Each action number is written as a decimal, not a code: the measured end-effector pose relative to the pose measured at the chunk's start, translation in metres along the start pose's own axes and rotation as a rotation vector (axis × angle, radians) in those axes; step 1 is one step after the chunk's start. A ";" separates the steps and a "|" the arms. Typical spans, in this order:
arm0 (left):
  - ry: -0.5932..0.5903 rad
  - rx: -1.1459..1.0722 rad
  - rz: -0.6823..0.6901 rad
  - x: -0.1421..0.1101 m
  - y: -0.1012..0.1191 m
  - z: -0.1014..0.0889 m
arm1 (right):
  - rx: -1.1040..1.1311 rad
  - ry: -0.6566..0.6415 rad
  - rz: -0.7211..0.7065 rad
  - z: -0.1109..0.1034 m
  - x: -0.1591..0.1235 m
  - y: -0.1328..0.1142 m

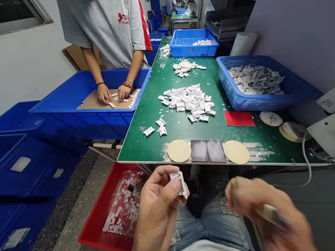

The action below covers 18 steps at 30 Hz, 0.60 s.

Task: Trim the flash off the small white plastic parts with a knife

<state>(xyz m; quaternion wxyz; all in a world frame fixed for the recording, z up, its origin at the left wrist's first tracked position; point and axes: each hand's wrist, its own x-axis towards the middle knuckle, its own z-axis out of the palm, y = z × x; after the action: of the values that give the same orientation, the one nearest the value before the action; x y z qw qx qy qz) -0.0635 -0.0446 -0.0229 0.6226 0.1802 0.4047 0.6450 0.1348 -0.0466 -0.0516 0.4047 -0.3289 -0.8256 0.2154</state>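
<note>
Green worktop (135, 148) runs away to the far end of the workroom, with a loose pile of white plastic pieces (190, 100) at its middle and a co-worker (106, 30) beside a large blue tub (89, 116) on the far left. Nearer than the table's front edge, over the person's jeans (200, 225), the piece being worked on, a small white plastic part (180, 179), sits in the left hand (159, 204). Handling it well seems to call for a firm but light pinch, with the bare edge kept exposed and the fingertips behind it, since so small a part could twist or slip. The slim hand tool (268, 214) is best brought up under control, its dark end kept off the thumb; whether that end is sharp cannot be told through the blur.

As for pose, the left forearm rises from the near side, the thumb pressing the part's face against the fingers behind. The right hand (263, 206) hangs to the right, well apart from the part, its fingers curled around the tool, whose dark end points toward the near right. Blur hides exactly which fingertips bear on the handle.
</note>
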 end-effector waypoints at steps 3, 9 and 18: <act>0.021 0.036 0.011 -0.006 0.001 -0.001 | -0.178 -0.026 -0.155 -0.005 0.053 -0.015; 0.028 0.071 -0.035 -0.012 0.001 -0.003 | -0.527 -0.085 -0.255 0.004 0.066 -0.021; 0.112 0.049 -0.037 -0.018 0.000 0.007 | -0.640 -0.042 -0.246 0.006 0.066 -0.015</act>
<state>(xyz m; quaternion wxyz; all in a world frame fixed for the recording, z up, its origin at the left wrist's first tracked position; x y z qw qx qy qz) -0.0555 -0.0596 -0.0136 0.6064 0.1515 0.4579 0.6322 0.0944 -0.0102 -0.0108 0.2867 -0.3325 -0.8930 -0.0985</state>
